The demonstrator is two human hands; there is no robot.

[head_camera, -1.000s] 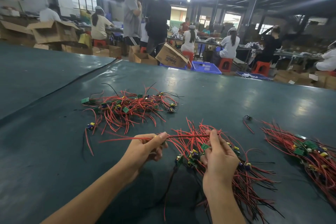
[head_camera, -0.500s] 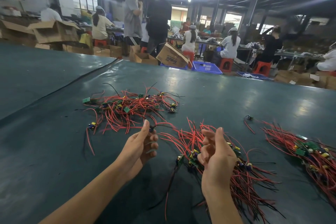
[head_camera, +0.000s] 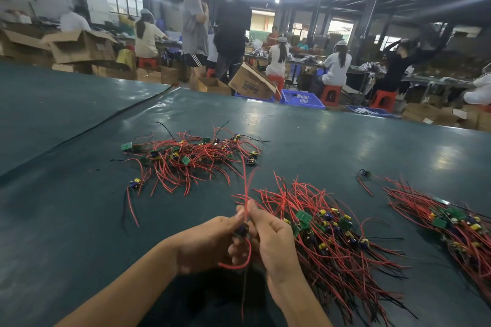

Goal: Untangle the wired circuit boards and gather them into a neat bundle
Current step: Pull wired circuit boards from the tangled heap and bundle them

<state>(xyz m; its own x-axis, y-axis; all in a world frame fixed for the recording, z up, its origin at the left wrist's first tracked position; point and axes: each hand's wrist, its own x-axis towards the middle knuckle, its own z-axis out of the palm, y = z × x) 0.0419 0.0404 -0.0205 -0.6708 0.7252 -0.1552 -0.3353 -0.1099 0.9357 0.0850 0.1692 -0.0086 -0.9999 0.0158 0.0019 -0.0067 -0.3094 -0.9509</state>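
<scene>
Your left hand (head_camera: 210,244) and right hand (head_camera: 273,241) both pinched one wired board (head_camera: 241,229).
Blue crate (head_camera: 303,99) stood beyond the far edge of the table (head_camera: 79,220), contents unclear.

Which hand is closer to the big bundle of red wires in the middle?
Right. The right hand sits beside the bundle, at its left edge; the left hand is farther left, beyond it.

A tilted cardboard box (head_camera: 251,85) on the floor just past the far edge of the table (head_camera: 318,141) is showing dark blue lettering on its broad side. The word is lying upside down to the camera and is reading, as far as the blur allows, as "Tempo". Nothing else is coming out sharp enough to read.
</scene>
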